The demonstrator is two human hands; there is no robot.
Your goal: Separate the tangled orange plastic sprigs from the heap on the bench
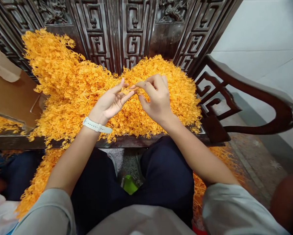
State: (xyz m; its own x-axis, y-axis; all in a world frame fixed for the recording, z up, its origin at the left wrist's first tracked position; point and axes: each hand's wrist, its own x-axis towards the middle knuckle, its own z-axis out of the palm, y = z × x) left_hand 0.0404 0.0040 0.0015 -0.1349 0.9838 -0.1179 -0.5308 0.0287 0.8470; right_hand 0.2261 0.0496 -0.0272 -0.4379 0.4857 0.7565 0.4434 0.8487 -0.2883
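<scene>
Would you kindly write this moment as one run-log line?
Left hand: palm visible, fingertips at thin orange strand | Right hand: fingertips at same strand | Below: heaped curly orange strands on dark carved wooden bench

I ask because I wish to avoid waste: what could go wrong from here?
The thin orange strand between the left hand and right hand may slip or tear. Loose pieces from the orange pile hang over the bench's front edge, so some could fall.

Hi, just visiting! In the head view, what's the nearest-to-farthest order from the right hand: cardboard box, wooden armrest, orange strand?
1. Orange strand: at the right hand's fingertips.
2. Wooden armrest: off right.
3. Cardboard box: far left.
</scene>
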